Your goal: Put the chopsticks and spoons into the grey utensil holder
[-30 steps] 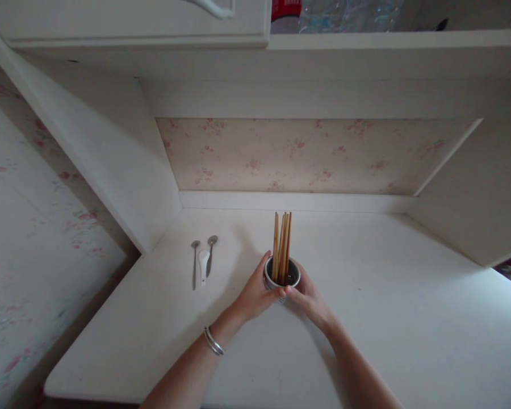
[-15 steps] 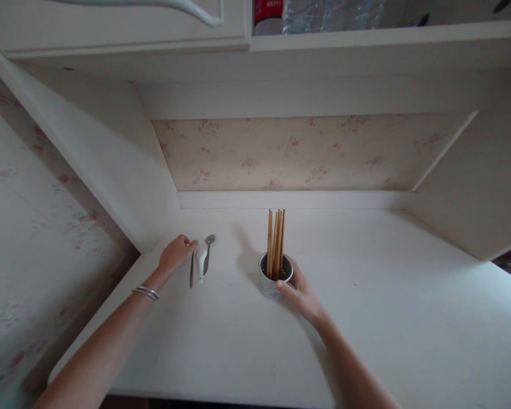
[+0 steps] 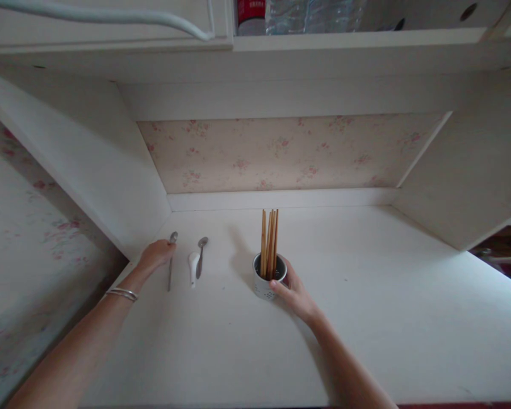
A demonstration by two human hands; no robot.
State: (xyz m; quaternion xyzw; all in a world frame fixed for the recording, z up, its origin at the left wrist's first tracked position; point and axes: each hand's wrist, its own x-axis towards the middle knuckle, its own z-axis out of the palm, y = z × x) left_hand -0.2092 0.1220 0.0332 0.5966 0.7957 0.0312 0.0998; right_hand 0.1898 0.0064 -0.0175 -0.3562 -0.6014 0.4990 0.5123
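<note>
My left hand (image 3: 156, 255) is closed, pinching a long-handled metal spoon (image 3: 170, 275) near its bowl; the spoon lies along the white counter with its handle toward me. Just right of it rests a white ceramic spoon (image 3: 193, 268), and beside that lies a second metal spoon (image 3: 201, 258). My right hand (image 3: 296, 292) wraps round the right side of a light metal utensil holder (image 3: 264, 289), thumb at the front of its rim. Several wooden chopsticks (image 3: 269, 244) stand upright inside the holder.
White side panels (image 3: 97, 153) bound the counter (image 3: 366, 329) on both sides, with a low ledge (image 3: 281, 198) along the back. Overhead are a cabinet door with a curved handle (image 3: 153, 17) and a shelf bearing clear plastic bottles (image 3: 310, 16).
My left hand has shifted left with the metal spoon, widening the gap from the white ceramic spoon. The spoon's bowl now shows. My right hand stays on the holder; the view has turned slightly right.
</note>
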